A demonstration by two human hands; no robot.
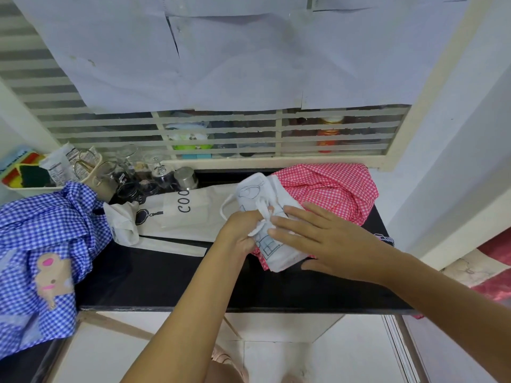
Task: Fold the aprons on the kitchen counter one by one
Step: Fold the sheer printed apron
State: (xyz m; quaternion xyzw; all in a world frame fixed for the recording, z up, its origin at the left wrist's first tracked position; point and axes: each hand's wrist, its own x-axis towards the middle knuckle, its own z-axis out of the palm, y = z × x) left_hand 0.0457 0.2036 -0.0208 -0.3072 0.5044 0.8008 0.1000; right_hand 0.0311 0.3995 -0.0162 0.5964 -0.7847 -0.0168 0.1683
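Observation:
A folded white apron (255,194) with line drawings lies on the black counter (166,275), partly over a red checked apron (329,189). My left hand (240,230) pinches the white apron's cord at the bundle's middle. My right hand (309,233) presses flat on the bundle with straight fingers. A cream apron (188,217) printed "COO" lies folded to the left. A blue checked apron (41,244) with a cartoon patch is heaped at the far left and hangs over the counter's edge.
Glass jars and a steel cup (185,178) stand at the back of the counter below a barred window. A tray (25,175) with sponges and a packet sits at the back left. A wall closes in the right side.

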